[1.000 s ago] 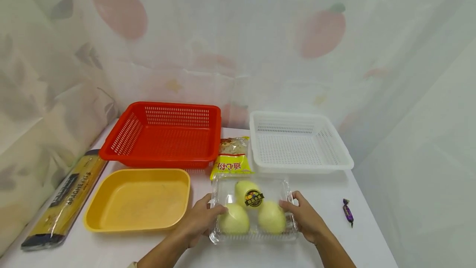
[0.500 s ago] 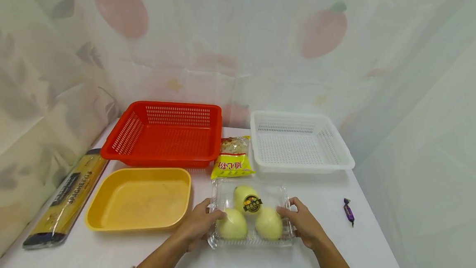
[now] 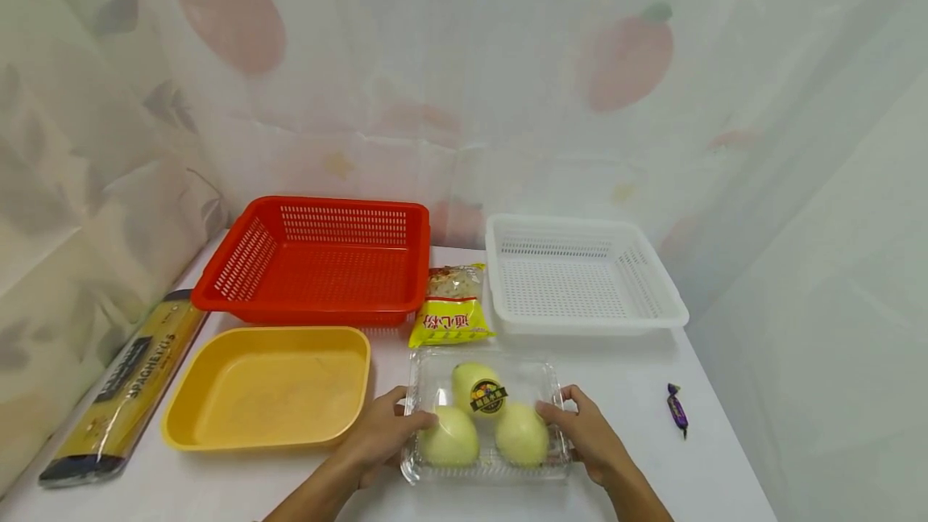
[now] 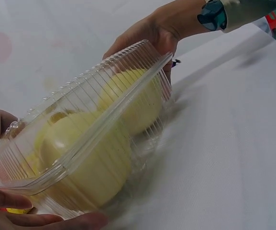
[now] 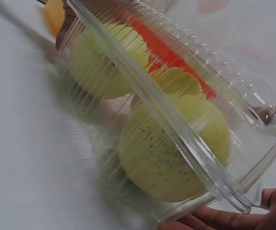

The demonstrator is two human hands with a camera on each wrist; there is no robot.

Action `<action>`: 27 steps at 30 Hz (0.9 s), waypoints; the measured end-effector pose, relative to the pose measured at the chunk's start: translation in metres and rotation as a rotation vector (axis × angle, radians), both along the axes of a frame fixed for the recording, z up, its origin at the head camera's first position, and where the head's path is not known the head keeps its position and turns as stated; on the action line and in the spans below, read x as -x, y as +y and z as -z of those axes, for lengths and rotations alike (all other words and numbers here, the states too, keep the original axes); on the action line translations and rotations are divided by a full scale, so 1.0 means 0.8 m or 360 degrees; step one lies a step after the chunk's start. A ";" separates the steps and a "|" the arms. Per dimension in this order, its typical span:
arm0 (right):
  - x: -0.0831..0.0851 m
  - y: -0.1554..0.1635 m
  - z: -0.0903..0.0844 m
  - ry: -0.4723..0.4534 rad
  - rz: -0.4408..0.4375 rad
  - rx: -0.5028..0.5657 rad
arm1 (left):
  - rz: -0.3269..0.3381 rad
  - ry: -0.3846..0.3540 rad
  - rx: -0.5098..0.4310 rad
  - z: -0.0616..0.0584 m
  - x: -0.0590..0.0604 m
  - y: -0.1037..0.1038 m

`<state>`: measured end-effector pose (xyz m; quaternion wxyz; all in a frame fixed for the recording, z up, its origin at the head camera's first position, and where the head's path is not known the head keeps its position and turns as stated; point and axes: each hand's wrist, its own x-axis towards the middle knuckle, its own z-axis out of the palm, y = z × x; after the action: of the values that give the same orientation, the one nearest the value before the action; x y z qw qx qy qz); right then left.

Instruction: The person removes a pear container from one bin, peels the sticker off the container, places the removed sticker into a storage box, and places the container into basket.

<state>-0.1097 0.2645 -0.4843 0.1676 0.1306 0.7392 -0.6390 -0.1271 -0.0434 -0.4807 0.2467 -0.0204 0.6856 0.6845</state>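
Observation:
A clear plastic clamshell box (image 3: 518, 373) with three pale yellow-green pears (image 3: 449, 437) inside is between my two hands at the front middle of the table. A black round sticker (image 3: 489, 397) marks its lid. My left hand (image 3: 387, 429) grips the box's left side, thumb on top of the lid and fingers low at the side. On the opposite side my right hand (image 3: 590, 433) holds it the same way, thumb over the lid. In the right wrist view, fingers (image 5: 228, 219) reach beneath the box's lower edge. The box sits close over the white tabletop.
Behind the box lies a yellow macaroni bag (image 3: 453, 321), between a red basket (image 3: 416, 296) and a white basket (image 3: 587, 325). A yellow tub (image 3: 268, 393) stands left, beside a spaghetti pack (image 3: 130, 393). A purple-wrapped candy (image 3: 677, 409) lies at right.
The box came slightly toward me and down in the first half second, with both hands still holding it. Since then it has barely moved, shifting a little left in view.

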 end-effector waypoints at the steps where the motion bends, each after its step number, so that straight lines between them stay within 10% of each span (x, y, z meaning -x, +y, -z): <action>1: 0.000 -0.001 0.000 0.0001 0.0007 -0.0004 | -0.0007 0.0003 0.0013 0.000 0.000 0.000; 27: 0.005 0.007 -0.013 0.0260 0.0243 -0.0326 | -0.0057 0.0004 0.0143 -0.001 0.002 0.000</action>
<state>-0.1140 0.2698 -0.4736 0.0437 0.1504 0.7997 -0.5796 -0.1289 -0.0438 -0.4795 0.2323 -0.0428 0.7156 0.6574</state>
